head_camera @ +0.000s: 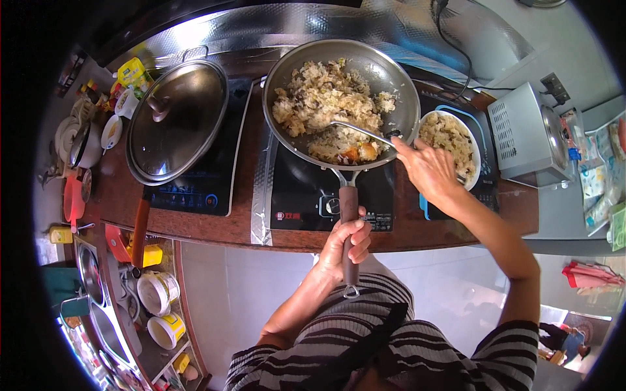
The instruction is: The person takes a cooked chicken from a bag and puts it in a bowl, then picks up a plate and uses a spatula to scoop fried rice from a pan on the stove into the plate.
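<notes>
My left hand [344, 247] grips the brown handle [348, 200] of a deep frying pan [398, 115], which is over the middle induction cooktop [303, 195]. Fried rice [332, 93] with green and dark bits is heaped toward the pan's far left, and a smaller browned portion lies near the front rim. In my right hand [430, 171] is a metal spatula or spoon [362, 130]; its head is buried in the rice. Just right of the pan, partly behind my right hand, stands a white bowl [475, 161] filled with similar rice [445, 137].
A second pan under a glass lid [183, 117] sits on the left cooktop [220, 190], its handle [140, 229] jutting past the counter edge. Further left are dishes and seasoning packets [133, 73]. A silver appliance [525, 137] stands at right, with a black cord [455, 49] behind.
</notes>
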Available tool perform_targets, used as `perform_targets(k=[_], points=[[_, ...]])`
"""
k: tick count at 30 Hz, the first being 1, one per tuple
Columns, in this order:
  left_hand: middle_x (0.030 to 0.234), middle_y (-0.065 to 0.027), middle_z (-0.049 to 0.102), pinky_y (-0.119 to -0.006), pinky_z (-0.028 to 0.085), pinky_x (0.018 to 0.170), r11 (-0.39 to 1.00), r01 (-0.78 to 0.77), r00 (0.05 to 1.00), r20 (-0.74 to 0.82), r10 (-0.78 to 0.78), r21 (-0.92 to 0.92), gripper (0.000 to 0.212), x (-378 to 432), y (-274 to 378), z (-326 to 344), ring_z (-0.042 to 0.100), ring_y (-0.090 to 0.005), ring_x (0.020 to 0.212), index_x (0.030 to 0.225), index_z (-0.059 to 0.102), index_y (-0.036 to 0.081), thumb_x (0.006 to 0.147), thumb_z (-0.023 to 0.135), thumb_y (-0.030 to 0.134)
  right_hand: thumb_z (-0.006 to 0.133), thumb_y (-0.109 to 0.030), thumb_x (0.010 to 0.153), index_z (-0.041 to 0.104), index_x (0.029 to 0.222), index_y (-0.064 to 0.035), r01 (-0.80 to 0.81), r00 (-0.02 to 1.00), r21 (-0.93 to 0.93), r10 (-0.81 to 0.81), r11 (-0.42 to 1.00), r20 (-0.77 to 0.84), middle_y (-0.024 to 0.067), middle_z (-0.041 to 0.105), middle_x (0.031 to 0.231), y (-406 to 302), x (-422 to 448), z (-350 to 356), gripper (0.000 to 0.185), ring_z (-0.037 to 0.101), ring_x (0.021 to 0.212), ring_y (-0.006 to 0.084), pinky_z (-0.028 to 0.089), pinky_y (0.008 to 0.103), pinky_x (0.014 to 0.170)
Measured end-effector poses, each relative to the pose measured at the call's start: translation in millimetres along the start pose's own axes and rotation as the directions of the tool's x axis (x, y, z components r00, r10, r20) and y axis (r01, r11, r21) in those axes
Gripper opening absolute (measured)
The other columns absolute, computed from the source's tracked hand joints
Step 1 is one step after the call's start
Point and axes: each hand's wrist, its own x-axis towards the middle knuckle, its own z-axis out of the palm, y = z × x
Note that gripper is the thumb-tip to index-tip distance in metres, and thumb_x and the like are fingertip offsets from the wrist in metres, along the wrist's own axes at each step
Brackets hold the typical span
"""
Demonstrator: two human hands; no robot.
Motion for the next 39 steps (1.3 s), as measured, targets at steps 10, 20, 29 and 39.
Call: perform_targets(k=[10,20,29,39], points=[[0.058,0.0029,0.037,-0.020,0.026,0.032,0.999,-0.026,0.999,-0.027,0.027,0.023,0.022,1,-3,0,0.033,-0.0065,0.038,0.103,0.044,0.012,0.084,0.055,0.013,0.055,-0.027,0.086,0.057,0.117,-0.0168,-0.299,0.943,0.315,0.228,0.901,0.243,0.0149,0.064,0.091,18,31,-13,0.032,0.061,0.086,0.0296,0.046,0.0406,0.080],[0.059,0.0027,0.039,-0.020,0.029,0.032,0.999,-0.033,0.999,0.004,0.033,-0.020,0.020,2,-4,-1,0.036,-0.0066,0.037,0.102,0.045,0.012,0.085,0.056,0.013,0.057,-0.017,0.084,0.060,0.111,-0.0125,-0.068,0.985,0.377,0.122,0.924,-0.120,0.0156,0.063,0.075,32,0,27,0.028,0.061,0.061,0.0310,0.048,0.0407,0.054],[0.060,0.0016,0.040,-0.020,0.031,0.032,0.999,-0.012,1.000,0.012,0.012,-0.032,0.020,3,-5,-1,0.038,-0.0075,0.038,0.104,0.046,0.011,0.086,0.055,0.013,0.062,-0.016,0.080,0.062,0.107,-0.0121,-0.003,0.946,0.445,0.147,0.896,-0.289,0.0138,0.063,0.077,33,-47,9,0.028,0.060,0.062,0.0311,0.048,0.0378,0.056],[0.061,0.0011,0.041,-0.021,0.032,0.034,0.997,-0.033,0.995,0.093,0.040,-0.072,0.020,5,-7,-8,0.038,-0.0076,0.039,0.106,0.046,0.011,0.088,0.052,0.015,0.062,-0.019,0.080,0.062,0.107,-0.0127,-0.081,0.947,0.440,0.207,0.894,-0.246,0.0113,0.063,0.074,43,-75,20,0.028,0.061,0.062,0.0288,0.048,0.0375,0.056]])
